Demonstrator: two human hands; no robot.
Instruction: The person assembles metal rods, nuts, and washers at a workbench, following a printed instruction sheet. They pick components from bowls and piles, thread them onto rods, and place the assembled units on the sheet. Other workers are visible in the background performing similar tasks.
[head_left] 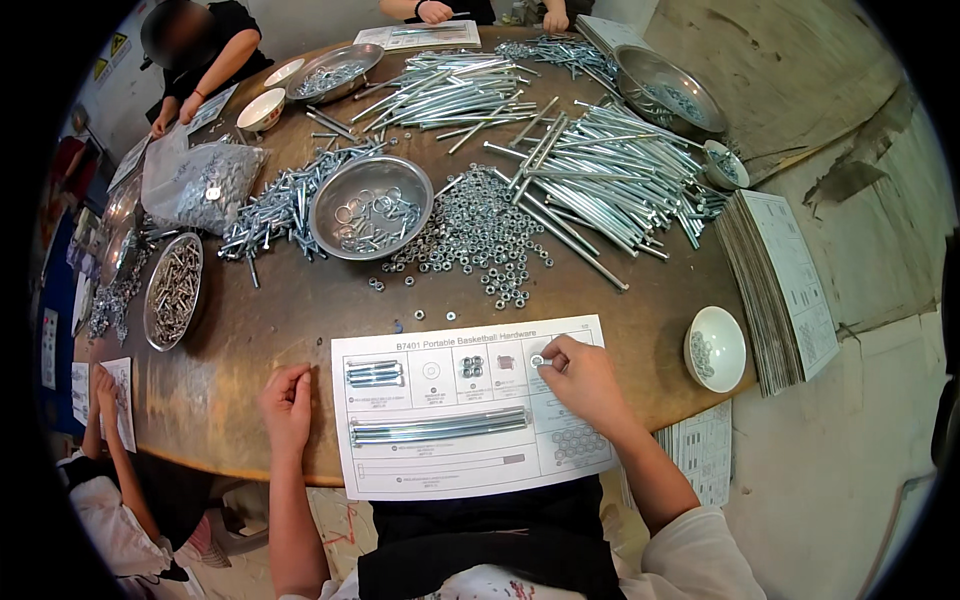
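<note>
Filling most of the view, the brown counter (240, 325) carries a printed sheet (430, 487) that overhangs its near edge. Farther back spreads a heap of long silver bolts (620, 175); to its left, a heap of nuts (485, 225) lies beside a steel bowl (325, 215) of small metal parts. A row of long bolts (440, 427) crosses the sheet's middle. Of the hands, the left hand (287, 405) is loosely clenched just beside the sheet's left edge, its inside hidden; the right hand (588, 383) bends over the upper right corner, thumb and forefinger together. A white bowl (725, 335) stands to the right. Short bolts (374, 374) lie at the sheet's upper left, four nuts (472, 367) farther right. At the right fingertips is a small ring (537, 361), touched, though I cannot tell whether grasped.
</note>
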